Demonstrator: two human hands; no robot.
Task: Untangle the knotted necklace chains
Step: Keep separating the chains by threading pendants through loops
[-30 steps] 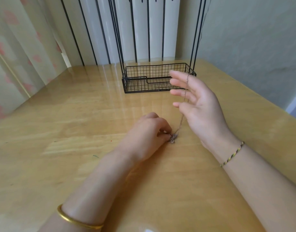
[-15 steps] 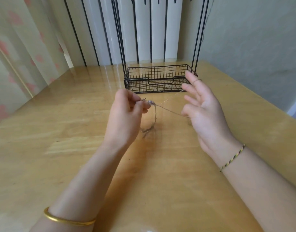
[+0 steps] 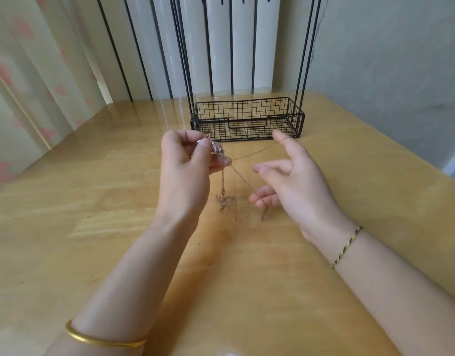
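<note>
Since a second ago the left hand (image 3: pixel 188 165) has come up off the surface (image 3: pixel 93 201) and taken the knotted bit with it. It now sits in mid-air out in front of the black wire basket (image 3: pixel 247 111). The right hand (image 3: pixel 301 183) has dropped a little and fanned its fingers wider.

So the hands are apart, with the necklace chains (image 3: pixel 243 179) strung between them. The left one is clamped on the chains, thumb and fingertips pinching the bunched-up knot (image 3: pixel 217 150). The right one isn't gripping anything. Its fingers are spread, with one strand hooked over the index finger (image 3: pixel 281 138) and another running down to the lowest finger (image 3: pixel 262 199), like a little loom. A loose tail (image 3: pixel 224 199) hangs under the left hand, and its end is down at the surface, or close to it.

Looks to me like the spread-it-out-and-find-the-crossing stage. Nothing's freed yet, and I can't make out how many chains are in that clump; it's too fine and blurry.

I reckon the next move needs slack, not tension: ease the right hand back toward the left so the knot loosens, then tease one strand out with the fingertips. Pulling harder would probably just cinch it tighter.
</note>
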